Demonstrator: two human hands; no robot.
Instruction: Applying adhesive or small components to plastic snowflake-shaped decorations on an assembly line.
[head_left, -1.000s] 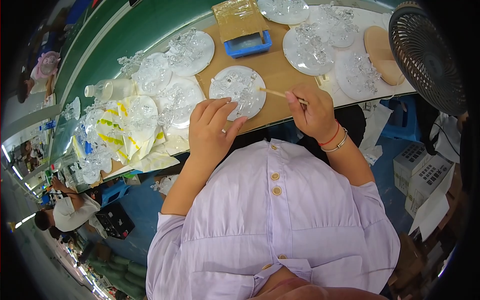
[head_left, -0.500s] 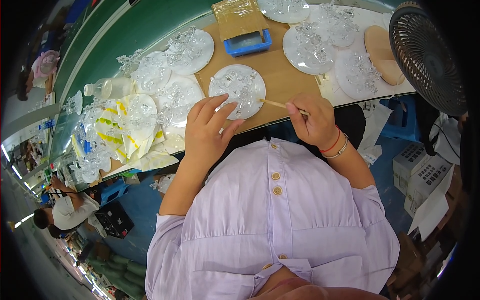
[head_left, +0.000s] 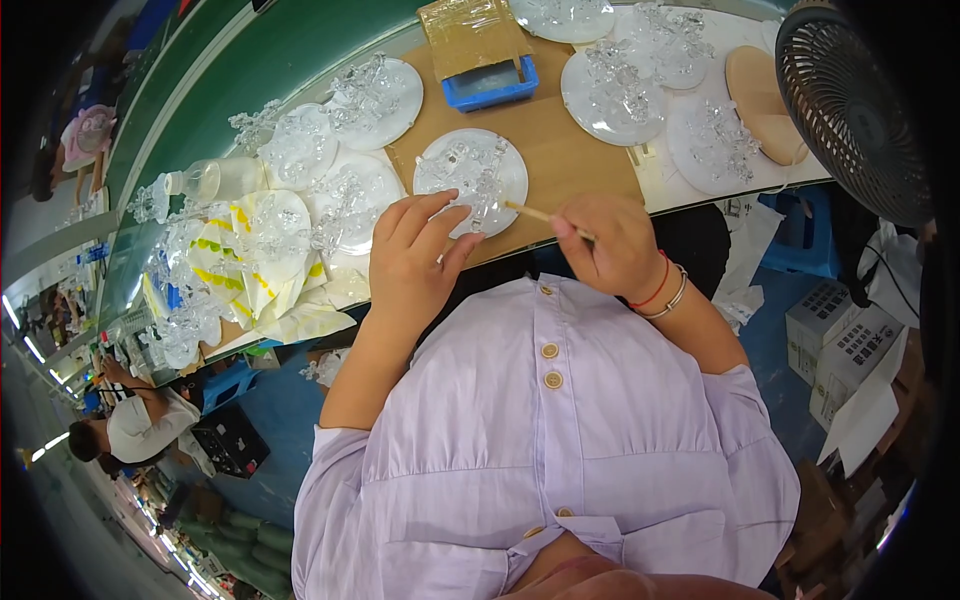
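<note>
In front of me, a round white plate (head_left: 430, 165) lies on brown cardboard with clear, glass-like pieces (head_left: 480, 185) clustered on it. My left hand (head_left: 415, 240) is at the plate's near left edge, fingers curved and apart; whether they touch the plate or its pieces I cannot make out. A thin, light wooden stick (head_left: 528, 211) is pinched in my right hand (head_left: 610, 240). Its tip reaches the plate's right side, over the clear pieces. The stick's back end is mostly covered by my fingers.
Behind the plate stands a blue tray (head_left: 490, 100) under a brown taped box flap (head_left: 475, 40). More plates with clear clusters lie left (head_left: 375, 105) and right (head_left: 615, 95). A clear bottle (head_left: 225, 178) rests at left. A black fan (head_left: 850, 115) stands at the right edge.
My right hand has shifted slightly left, and the stick's tip has moved inward from the plate's right rim. My left hand stays nearly in place.
</note>
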